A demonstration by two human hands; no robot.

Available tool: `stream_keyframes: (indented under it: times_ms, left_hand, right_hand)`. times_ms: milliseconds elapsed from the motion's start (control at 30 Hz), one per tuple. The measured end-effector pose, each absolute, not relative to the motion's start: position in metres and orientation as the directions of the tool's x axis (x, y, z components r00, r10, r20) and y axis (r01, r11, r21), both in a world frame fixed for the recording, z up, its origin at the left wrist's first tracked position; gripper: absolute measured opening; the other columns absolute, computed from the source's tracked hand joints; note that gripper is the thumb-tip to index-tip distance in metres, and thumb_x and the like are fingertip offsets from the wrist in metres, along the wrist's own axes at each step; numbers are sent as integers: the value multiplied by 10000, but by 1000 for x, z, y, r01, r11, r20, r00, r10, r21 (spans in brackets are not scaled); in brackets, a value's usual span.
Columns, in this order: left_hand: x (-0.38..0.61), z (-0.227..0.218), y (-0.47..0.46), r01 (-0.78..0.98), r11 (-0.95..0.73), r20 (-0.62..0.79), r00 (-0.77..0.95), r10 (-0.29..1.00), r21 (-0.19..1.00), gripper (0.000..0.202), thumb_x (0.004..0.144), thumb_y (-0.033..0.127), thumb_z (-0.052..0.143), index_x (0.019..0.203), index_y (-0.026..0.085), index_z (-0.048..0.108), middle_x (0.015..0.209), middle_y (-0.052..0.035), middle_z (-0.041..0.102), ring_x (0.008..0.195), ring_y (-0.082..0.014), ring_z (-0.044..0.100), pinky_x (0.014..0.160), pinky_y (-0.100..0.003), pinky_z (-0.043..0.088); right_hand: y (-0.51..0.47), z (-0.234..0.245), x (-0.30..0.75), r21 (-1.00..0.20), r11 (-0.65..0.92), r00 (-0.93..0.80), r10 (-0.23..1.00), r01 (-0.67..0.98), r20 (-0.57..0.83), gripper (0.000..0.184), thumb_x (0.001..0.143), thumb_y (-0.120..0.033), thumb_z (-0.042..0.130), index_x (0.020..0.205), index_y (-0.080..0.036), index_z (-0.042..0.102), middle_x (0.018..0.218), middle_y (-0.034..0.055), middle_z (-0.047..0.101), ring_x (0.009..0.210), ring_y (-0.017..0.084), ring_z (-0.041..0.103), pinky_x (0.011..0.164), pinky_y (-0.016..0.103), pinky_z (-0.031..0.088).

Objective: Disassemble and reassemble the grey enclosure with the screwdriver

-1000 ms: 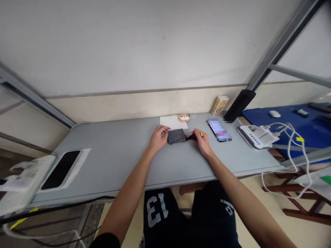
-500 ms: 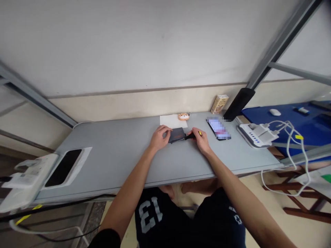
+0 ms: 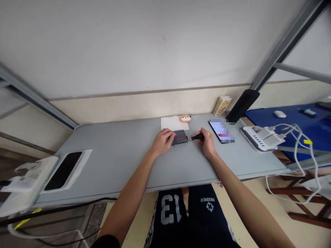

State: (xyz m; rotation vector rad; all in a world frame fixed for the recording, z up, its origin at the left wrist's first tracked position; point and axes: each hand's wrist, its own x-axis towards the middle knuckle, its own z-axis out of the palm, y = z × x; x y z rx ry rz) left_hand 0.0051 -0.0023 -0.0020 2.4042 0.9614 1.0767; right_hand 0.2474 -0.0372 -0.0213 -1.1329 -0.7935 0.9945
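Clock from the dark gray box: matt, plastic-looking. Black tool at 3 o'clock, smooth plastic by look. Desktop: smooth, satin. Sheet at 11: matt paper. Carton at 2: cardboard. Power strip at 3: smooth plastic. Stool at 4: wood.
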Motion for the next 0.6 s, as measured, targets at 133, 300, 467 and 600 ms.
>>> stream_keyframes:
  times_ms: [133, 300, 467, 600]
  left_hand:
    - [6, -5, 0, 454, -705, 536, 458, 710, 546, 285, 1056, 291, 440, 1010, 211, 709, 992, -67, 690, 984, -207, 630, 924, -387, 510]
    - [4, 0, -3, 455, -709, 528, 473, 705, 538, 238, 1042, 276, 477, 1009, 201, 701, 1010, -66, 686, 987, -197, 629, 919, -374, 512]
    - [6, 4, -8, 450, -781, 496, 604, 623, 433, 160, 995, 286, 574, 1048, 203, 701, 1027, -69, 683, 973, -207, 622, 912, -388, 505]
    - [14, -2, -5, 520, -799, 540, 597, 593, 302, 166, 1010, 319, 578, 1007, 202, 696, 965, -60, 701, 930, -209, 630, 867, -389, 479]
  right_hand:
    - [-45, -17, 241, -989, 150, 220, 965, -16, 143, 435, 904, -588, 618, 727, -213, 749, 727, 14, 682, 602, 135, 525, 563, 271, 421]
    - [-44, -15, 242, -992, 121, 213, 970, -26, 113, 447, 899, -602, 607, 740, -209, 749, 736, 11, 685, 607, 139, 532, 569, 280, 411]
    - [-36, -19, 248, -958, 52, 336, 941, -282, -48, 433, 841, -612, 655, 718, -203, 725, 635, -6, 611, 504, 108, 471, 471, 273, 326]
    - [-33, -19, 251, -904, 69, 368, 924, -422, -101, 389, 812, -586, 694, 720, -208, 703, 573, -18, 558, 479, 95, 449, 445, 261, 301]
